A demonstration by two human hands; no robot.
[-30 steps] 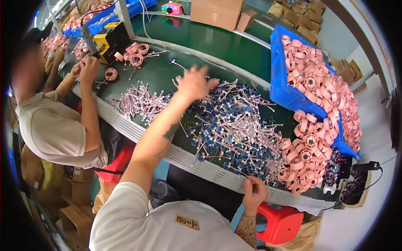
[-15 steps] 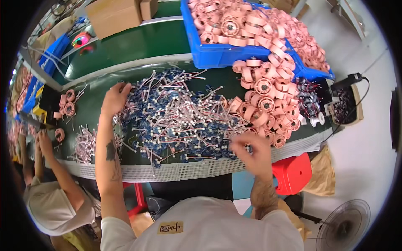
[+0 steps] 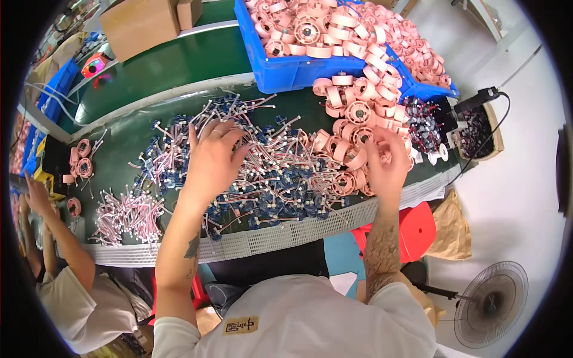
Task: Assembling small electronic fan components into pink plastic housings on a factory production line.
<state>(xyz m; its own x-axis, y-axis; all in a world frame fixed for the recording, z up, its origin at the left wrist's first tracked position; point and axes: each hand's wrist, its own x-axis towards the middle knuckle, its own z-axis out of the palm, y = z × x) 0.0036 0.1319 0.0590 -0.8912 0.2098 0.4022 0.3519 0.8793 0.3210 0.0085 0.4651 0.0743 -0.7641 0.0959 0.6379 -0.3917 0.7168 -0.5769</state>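
- I see pink-copper coils [image 3: 352,113] heaped in a blue bin [image 3: 280,71].
- Pink-and-white wires with blue connectors [image 3: 280,173] cover my dark green table [image 3: 119,167].
- Red stool [image 3: 418,227] below.

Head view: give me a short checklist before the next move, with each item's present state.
1. Left hand on the wire pile: ok, it rests on top.
2. Right hand at the pink coils: ok, fingers touch them.
3. Right hand holds a coil: cannot tell.
4. Left hand holds a wire: cannot tell, palm faces down.
5. Blue bin has room: not ok, heaped over its rim.
6. Co-worker's hand apart from both piles: ok.
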